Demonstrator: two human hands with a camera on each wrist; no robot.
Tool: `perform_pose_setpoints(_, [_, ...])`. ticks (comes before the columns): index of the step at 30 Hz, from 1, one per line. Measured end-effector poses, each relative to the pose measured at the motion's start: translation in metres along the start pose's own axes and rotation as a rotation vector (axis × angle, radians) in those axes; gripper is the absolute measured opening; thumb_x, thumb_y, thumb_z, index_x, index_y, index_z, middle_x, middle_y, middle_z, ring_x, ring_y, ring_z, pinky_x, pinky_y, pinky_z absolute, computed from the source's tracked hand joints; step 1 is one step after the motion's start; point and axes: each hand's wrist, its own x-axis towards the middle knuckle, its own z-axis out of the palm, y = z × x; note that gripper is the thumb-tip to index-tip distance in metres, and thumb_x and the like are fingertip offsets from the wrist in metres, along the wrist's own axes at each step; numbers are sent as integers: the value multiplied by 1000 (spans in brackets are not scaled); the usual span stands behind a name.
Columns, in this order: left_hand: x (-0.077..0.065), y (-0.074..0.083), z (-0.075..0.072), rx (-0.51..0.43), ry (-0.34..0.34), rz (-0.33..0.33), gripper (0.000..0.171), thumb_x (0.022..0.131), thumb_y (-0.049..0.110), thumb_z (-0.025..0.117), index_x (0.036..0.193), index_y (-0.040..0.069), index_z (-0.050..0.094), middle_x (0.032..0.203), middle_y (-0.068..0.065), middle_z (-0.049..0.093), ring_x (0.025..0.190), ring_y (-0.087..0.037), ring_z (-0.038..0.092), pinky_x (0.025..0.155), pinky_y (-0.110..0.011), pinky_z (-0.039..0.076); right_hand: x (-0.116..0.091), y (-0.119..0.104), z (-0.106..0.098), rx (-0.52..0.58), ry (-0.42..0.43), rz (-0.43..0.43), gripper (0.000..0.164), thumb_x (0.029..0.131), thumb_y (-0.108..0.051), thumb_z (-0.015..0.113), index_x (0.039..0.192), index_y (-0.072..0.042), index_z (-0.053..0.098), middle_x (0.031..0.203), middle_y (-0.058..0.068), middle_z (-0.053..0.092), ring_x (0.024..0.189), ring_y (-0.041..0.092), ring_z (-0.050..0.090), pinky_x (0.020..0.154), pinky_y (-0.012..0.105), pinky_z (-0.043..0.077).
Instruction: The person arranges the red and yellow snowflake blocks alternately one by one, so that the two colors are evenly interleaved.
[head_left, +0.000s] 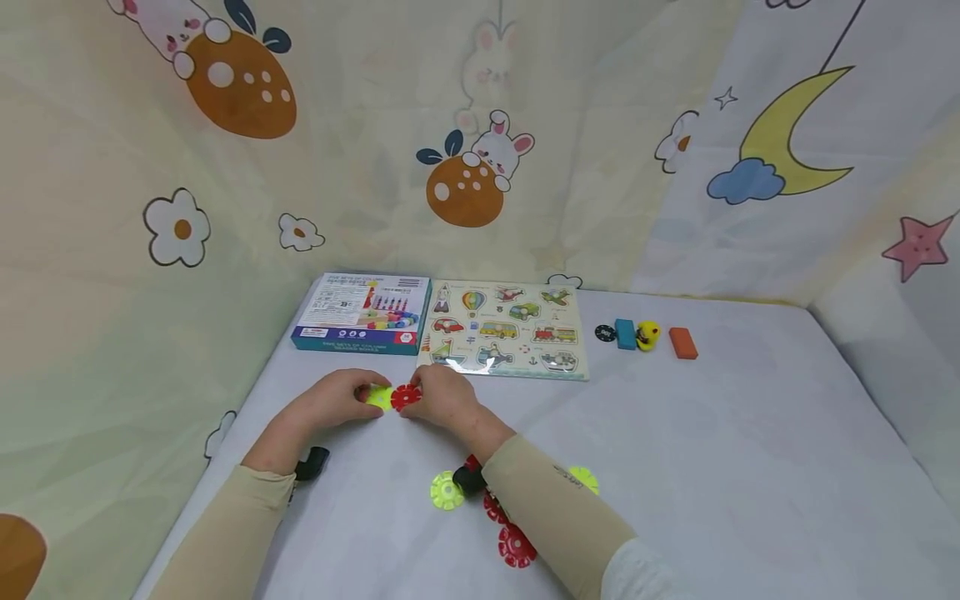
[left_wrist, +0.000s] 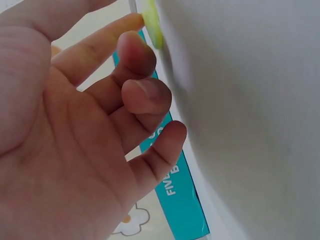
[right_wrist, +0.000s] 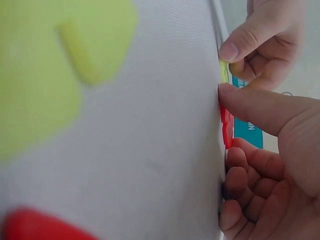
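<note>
My left hand (head_left: 337, 402) pinches a yellow-green notched plastic disc (head_left: 379, 397) by its edge, low over the white table. A bit of red shows beside that disc under the left fingertips. Between its thumb and forefinger my right hand (head_left: 447, 402) holds a red notched disc (head_left: 406, 397), edge to edge with the yellow-green one. The right wrist view shows the red disc (right_wrist: 227, 122) upright on edge, its lower fingers (right_wrist: 235, 182) loosely curled. In the left wrist view, the yellow-green disc (left_wrist: 153, 25) meets the left forefinger, with the other fingers half bent.
A loose yellow-green disc (head_left: 447, 491) and red discs (head_left: 517, 546) lie near the right forearm, which partly covers others. Behind the hands are a boxed set (head_left: 360, 337) and a picture puzzle board (head_left: 502, 329). A blue block (head_left: 625, 334), yellow duck (head_left: 648, 335) and orange block (head_left: 683, 343) stand right.
</note>
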Motion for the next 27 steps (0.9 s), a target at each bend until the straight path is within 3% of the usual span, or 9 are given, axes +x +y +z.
perform_pose_setpoints(14, [-1,2,0,5,-1,-14,46,75,29,80,118,24,64,86,-3,53,88,-21,49,68,-30,45,-2,0,0,46,-15,14,49,68,-38,83,105,-15,60,87,-5,55,82,12,51,69,25,45])
perform_pose_setpoints(20, [-3,13,1,41,9,-14,51,74,31,80,121,21,63,83,-3,54,84,-20,50,66,-30,45,-2,2,0,46,-13,11,50,70,-39,82,108,-15,61,89,-5,56,83,12,50,71,26,45])
perform_pose_setpoints(27, [1,26,12,33,29,17,56,75,30,79,127,17,60,80,-2,55,79,-19,50,62,-30,43,-2,6,0,83,-23,-11,48,71,-35,82,109,-14,61,92,-5,57,84,12,51,71,23,46])
